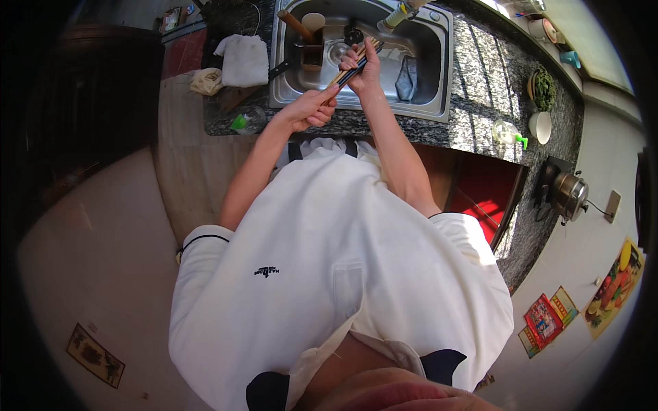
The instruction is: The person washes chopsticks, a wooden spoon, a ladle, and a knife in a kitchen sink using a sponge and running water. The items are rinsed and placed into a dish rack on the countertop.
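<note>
A bundle of chopsticks, some pale wood and some dark, slants over the front part of a stainless steel sink. My right hand is wrapped around its upper part, thumb along the sticks. At the lower end, my left hand grips the bundle between thumb and curled fingers. Above my right hand is a faucet. Inside the sink, a clear round glass or bowl lies behind the sticks, partly hidden by my fingers. A grey-blue cloth or sponge rests against the basin's right side.
A holder with a wooden-handled utensil stands in the sink's left side. A black-handled knife lies at the left rim, beside a white towel. On the granite counter are a green-topped bottle and a white bowl.
</note>
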A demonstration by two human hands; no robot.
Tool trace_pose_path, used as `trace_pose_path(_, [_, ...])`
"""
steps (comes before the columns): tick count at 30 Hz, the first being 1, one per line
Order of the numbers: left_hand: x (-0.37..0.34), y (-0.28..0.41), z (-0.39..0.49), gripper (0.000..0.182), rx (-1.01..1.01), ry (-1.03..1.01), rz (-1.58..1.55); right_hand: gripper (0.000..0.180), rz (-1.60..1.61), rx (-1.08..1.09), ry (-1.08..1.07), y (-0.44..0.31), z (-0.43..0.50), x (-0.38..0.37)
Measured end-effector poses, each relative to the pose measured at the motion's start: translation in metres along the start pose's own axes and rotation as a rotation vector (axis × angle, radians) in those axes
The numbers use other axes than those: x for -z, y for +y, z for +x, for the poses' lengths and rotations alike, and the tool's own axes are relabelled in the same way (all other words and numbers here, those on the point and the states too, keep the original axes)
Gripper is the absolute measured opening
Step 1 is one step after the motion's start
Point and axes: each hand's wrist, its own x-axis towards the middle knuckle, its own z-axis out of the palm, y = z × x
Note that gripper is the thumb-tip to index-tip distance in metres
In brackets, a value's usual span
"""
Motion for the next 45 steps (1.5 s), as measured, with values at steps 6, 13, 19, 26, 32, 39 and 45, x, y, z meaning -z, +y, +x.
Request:
trace_pose_path(6, [-0.027, 0.001, 0.026, 0.043, -0.206, 0.434, 0.690, 0.022, -0.389, 0.293, 0.331, 0.022, -0.004, -0.001])
trace_pose_path(13, [-0.032, -0.005, 0.029, 0.038, 0.008, 0.010, -0.046, 0.025, 0.019, 0.176, 0.000, -0.028, 0.004, 0.025])
trace_pose_path(19, [-0.027, -0.018, 0.047, 0.036, 0.120, -0.237, -0.692, 0.025, 0.133, -0.132, -0.110, -0.019, 0.003, 0.059])
trace_pose_path(26, [-0.042, -0.026, 0.078, 0.031, -0.081, 0.349, 0.273, 0.022, -0.463, 0.195, 0.573, -0.020, 0.011, 0.053])
trace_pose_path(32, [-0.035, -0.038, 0.099, 0.029, -0.438, 0.668, 0.796, 0.020, -0.709, 0.284, 0.362, 0.003, -0.004, 0.042])
trace_pose_path(39, [-0.006, -0.025, 0.095, 0.043, -0.359, 0.407, 0.236, 0.024, -0.906, 0.183, 0.302, -0.019, 0.011, 0.036])
trace_pose_path(45, [0.022, 0.037, 0.127, 0.048, -0.530, 0.468, -0.248, 0.027, -1.303, 0.581, 0.197, 0.036, 0.022, 0.018])
